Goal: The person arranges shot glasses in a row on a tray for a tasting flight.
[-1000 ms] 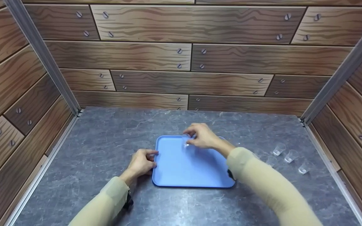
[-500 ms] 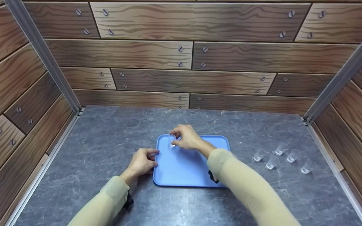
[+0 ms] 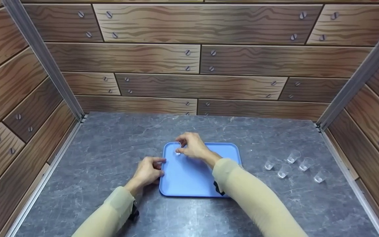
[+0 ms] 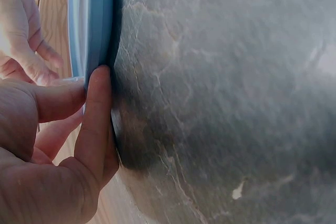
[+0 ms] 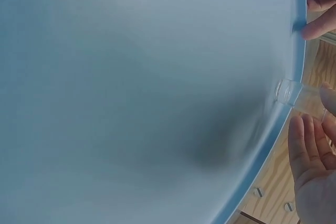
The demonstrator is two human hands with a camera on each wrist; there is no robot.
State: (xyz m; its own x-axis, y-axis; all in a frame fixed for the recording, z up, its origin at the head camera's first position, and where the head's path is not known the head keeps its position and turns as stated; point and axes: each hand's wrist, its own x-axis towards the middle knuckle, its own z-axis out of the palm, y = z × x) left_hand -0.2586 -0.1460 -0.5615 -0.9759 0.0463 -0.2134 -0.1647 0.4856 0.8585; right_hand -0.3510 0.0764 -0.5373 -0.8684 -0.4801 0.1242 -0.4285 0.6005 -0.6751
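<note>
Five cups (image 3: pixel 284 171) stand near one tray (image 3: pixel 189 184); right fingers (image 5: pixel 299 145) hold another (image 5: pixel 303 98).

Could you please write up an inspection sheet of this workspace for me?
Surface: grey, marbled table, shiny at the near side.
Job's things: blue tray; one clear cup at its far left corner; five more cups to its right.
Clutter: a pale speck right of the tray, too small to identify.
Hands: left hand touches the tray's left edge; right hand holds the clear cup.
Cables: nothing seen.
Surroundings: wood-patterned walls, metal posts in the corners.
</note>
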